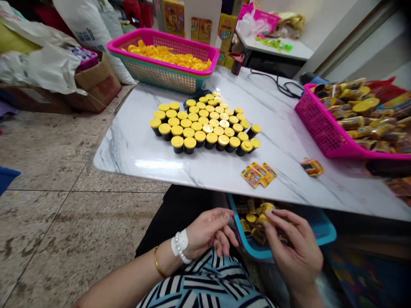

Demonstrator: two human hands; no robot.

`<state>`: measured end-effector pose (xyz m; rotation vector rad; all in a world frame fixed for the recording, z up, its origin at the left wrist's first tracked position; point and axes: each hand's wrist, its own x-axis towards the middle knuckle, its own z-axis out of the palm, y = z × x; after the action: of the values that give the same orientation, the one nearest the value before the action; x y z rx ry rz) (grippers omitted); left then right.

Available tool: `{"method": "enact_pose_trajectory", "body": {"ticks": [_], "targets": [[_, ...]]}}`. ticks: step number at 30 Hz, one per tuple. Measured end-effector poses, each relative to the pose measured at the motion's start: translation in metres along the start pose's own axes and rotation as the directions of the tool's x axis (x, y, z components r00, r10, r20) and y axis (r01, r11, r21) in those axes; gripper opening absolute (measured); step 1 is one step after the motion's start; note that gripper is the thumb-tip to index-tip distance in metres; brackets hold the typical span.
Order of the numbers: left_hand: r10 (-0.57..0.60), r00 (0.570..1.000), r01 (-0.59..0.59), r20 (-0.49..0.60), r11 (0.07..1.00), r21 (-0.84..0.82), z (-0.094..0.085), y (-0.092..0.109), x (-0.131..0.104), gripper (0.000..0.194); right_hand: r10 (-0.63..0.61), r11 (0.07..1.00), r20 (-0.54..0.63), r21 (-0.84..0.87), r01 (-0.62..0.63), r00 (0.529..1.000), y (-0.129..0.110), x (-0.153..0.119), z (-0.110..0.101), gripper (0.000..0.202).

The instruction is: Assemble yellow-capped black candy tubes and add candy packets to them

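Note:
My right hand (293,244) pinches a small yellow-lidded tub (266,209) between thumb and fingertips, over a blue basket (329,233) just below the table edge. More yellow-and-brown wrapped tubs (251,218) lie in that basket. My left hand (210,231) hovers over my lap beside the basket's left rim, its fingers loosely curled and apart, holding nothing. On the table, many black tubs with yellow lids (189,144) stand upright in a close group. A few small printed cards (253,176) overlap near the front edge.
A pink-and-teal basket (112,46) of yellow plastic pieces (167,55) stands at the back of the marble-patterned table (135,149). At right is a pink basket (316,128) heaped with wrapped tubs. One small packet (312,167) lies near it. A black cable (272,79) crosses the rear.

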<state>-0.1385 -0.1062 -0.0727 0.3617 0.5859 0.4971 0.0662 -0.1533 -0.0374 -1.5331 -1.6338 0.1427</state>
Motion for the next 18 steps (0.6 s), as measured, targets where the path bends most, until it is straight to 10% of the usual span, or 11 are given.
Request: {"method": "enact_pose_trajectory", "body": {"ticks": [5,10,18], "targets": [[0.061,0.995,-0.052,-0.080,0.993,0.107,0.006,0.005,-0.001,0.049,-0.230,0.917,-0.119,-0.358,0.174,0.966,0.013,0.049,0.001,0.026],[0.129,0.986,-0.107,-0.107,0.976,0.187,0.015,0.013,-0.008,0.044,-0.251,0.911,0.049,-0.326,0.253,0.967,0.016,0.088,0.039,0.018],[0.388,0.884,-0.318,-0.260,0.907,0.275,0.019,0.029,-0.014,0.044,-0.381,0.890,0.022,-0.261,0.373,0.924,-0.008,0.060,0.050,0.004]]}}
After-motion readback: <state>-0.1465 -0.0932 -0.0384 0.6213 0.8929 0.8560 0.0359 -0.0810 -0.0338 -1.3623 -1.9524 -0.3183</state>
